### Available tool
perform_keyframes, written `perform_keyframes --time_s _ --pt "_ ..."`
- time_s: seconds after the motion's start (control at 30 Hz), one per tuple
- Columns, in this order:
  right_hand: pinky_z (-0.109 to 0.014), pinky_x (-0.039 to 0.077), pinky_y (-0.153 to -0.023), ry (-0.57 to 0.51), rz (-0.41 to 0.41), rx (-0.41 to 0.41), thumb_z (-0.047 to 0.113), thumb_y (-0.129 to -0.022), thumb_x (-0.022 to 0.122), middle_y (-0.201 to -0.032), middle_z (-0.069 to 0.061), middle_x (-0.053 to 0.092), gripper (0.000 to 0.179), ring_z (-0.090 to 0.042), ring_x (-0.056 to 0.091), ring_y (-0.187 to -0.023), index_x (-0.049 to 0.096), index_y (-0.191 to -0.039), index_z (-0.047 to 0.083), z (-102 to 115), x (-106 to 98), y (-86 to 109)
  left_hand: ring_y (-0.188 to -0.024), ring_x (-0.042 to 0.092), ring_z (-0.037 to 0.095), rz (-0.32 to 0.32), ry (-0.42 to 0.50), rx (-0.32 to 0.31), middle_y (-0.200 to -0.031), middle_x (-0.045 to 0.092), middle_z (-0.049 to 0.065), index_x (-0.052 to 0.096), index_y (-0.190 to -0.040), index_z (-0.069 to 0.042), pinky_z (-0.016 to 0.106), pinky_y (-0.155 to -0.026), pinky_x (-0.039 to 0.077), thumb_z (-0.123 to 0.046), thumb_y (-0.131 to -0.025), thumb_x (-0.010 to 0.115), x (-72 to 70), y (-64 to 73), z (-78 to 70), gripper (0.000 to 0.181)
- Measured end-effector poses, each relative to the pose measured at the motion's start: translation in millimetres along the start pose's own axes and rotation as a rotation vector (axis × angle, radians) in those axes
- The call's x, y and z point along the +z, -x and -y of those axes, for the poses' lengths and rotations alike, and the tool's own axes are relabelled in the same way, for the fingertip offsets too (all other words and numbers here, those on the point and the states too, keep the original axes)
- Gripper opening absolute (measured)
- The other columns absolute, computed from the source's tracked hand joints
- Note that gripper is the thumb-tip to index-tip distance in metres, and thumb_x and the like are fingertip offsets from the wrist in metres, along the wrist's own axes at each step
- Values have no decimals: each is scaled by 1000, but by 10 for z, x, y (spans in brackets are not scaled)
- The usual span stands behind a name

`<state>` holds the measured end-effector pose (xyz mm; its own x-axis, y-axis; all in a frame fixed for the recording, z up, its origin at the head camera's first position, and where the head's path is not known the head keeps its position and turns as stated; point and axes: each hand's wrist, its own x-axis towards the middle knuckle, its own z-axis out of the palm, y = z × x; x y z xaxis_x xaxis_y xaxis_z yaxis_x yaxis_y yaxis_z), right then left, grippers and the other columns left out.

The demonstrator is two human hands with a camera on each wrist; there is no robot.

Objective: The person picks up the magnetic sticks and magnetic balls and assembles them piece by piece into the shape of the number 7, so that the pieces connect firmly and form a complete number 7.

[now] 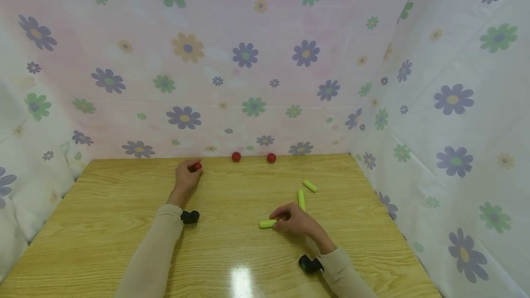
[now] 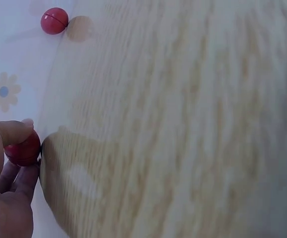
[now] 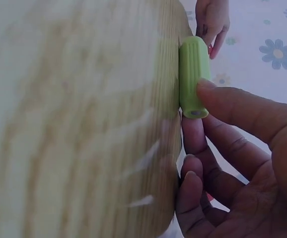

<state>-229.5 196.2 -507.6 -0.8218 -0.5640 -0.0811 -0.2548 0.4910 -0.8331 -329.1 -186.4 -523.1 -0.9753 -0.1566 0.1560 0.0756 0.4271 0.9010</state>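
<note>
At the back left of the table, my left hand (image 1: 186, 177) grips a small red ball (image 1: 198, 166) between thumb and fingers. The left wrist view shows this ball (image 2: 24, 149) low over the wood, with a dark seam line round it. Nearer the middle front, my right hand (image 1: 296, 221) pinches one end of a short yellow-green ribbed cylinder (image 1: 266, 224), which lies sideways. The right wrist view shows a small hole in the near end of this cylinder (image 3: 192, 74). Its thumb presses on one side, with fingers at the other.
Two more red balls, one left (image 1: 236, 157) and one right (image 1: 271, 157), sit along the table's back edge. Beyond the right hand lie another ribbed cylinder (image 1: 301, 199) and a shorter-looking one (image 1: 309, 186). Flowered cloth (image 1: 256, 82) hangs behind the wooden table (image 1: 232, 252) and along both sides.
</note>
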Motion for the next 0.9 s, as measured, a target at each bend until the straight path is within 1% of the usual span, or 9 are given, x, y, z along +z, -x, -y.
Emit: perform_keyframes --time_s 0.07,0.13,0.23,0.37,0.47,0.6,0.7,0.77,0.9 --pt "-21 50 -68 15 4 2 9 -92 74 -98 -9 71 21 -10 59 -79 75 -111 -1 -2 11 3 -123 55 44 -1 -9 5 -133 58 32 60 -138 5 54 -102 50 2 -97 63 -11 0 -2 41" --pt "-21 50 -67 27 9 0 9 -93 72 -98 -7 70 19 -9 59 -79 75 -110 0 8 25 10 -120 56 45 -6 -23 20 -131 59 33 61 -137 6 54 -101 50 3 -96 63 -17 0 -2 41" --pt "-22 50 -69 55 16 -8 8 -96 69 -98 -8 69 17 -10 58 -81 73 -109 -1 45 37 28 -117 58 46 -12 -37 50 -128 60 34 62 -133 9 55 -99 51 5 -94 65 -29 16 -10 39" --pt "-24 49 -73 95 18 2 9 -100 64 -101 -8 68 16 -13 58 -86 70 -110 -1 99 51 48 -114 59 46 -10 -21 65 -128 60 34 63 -131 10 54 -97 52 7 -92 66 -36 58 -15 39" --pt "-26 50 -75 127 8 4 12 -102 61 -103 -7 68 17 -15 58 -89 70 -111 0 119 68 57 -115 59 42 10 30 27 -132 58 30 62 -134 7 46 -95 53 5 -93 65 -32 99 -9 41" --pt "-33 52 -81 153 -12 4 15 -105 58 -108 -10 68 21 -20 61 -96 69 -114 -1 124 84 66 -118 59 38 17 77 -25 -136 57 27 61 -137 5 36 -93 53 1 -96 64 -19 158 0 41" --pt "-38 53 -85 154 -33 16 16 -106 55 -111 -11 68 23 -23 62 -101 68 -115 -1 127 89 70 -117 59 37 -1 88 -35 -135 59 26 62 -136 4 33 -91 52 1 -96 64 -9 197 -6 40" --pt "-40 53 -85 144 -46 22 16 -107 54 -110 -11 68 24 -24 63 -101 68 -116 -2 135 92 73 -115 60 38 -20 85 -31 -132 60 27 64 -134 4 33 -90 53 1 -95 65 0 216 -11 39" --pt "-42 53 -86 126 -66 30 15 -107 54 -111 -12 67 25 -25 63 -101 66 -118 -3 154 103 77 -110 62 35 -50 94 -58 -124 65 26 67 -130 3 27 -83 53 1 -92 68 23 261 -27 38"
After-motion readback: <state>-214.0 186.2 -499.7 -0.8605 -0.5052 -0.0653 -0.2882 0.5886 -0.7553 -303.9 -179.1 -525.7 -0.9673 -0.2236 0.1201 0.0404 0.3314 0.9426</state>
